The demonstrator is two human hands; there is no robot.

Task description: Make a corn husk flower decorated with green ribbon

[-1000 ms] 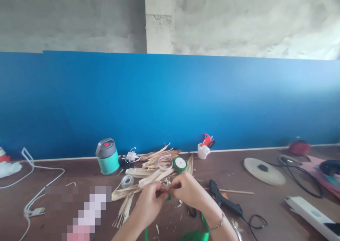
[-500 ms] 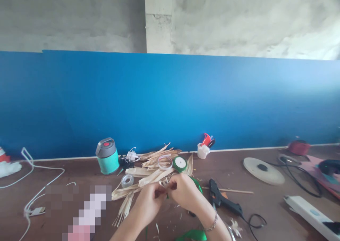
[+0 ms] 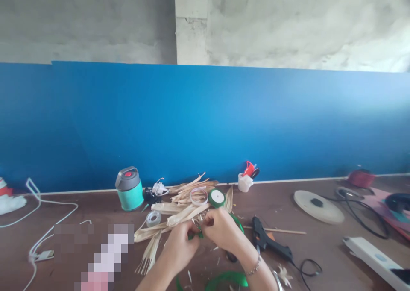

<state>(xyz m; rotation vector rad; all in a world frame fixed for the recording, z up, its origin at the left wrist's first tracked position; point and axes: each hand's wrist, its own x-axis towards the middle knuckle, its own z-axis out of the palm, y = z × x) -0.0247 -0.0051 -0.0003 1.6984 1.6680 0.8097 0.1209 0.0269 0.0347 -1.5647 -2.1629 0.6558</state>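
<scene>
My left hand [image 3: 182, 245] and my right hand [image 3: 221, 229] meet fingertip to fingertip over the table, in front of a heap of dried corn husks [image 3: 184, 214]. Between the pinched fingers shows a bit of green ribbon [image 3: 195, 234], with pale strips just beyond it. My left fingers are closed on the ribbon. The right thumb and forefinger are also pinched; what lies inside them is hidden. A loose length of green ribbon [image 3: 227, 279] curves on the table below my right wrist. A green ribbon spool [image 3: 218, 197] with a white centre lies on the husks.
Right of my hands lie a black glue gun [image 3: 270, 242] and a thin wooden stick [image 3: 288, 231]. Clear tape [image 3: 153, 218] lies left, a turquoise flask [image 3: 130, 192] behind it. A white cup [image 3: 245, 182] holds pens. A power strip [image 3: 374, 257] and round lid [image 3: 318, 207] are right.
More green ribbon now shows between my fingertips. The loose ribbon near the table's front has shifted and spread into a curve. Both hands have stayed nearly in place.
</scene>
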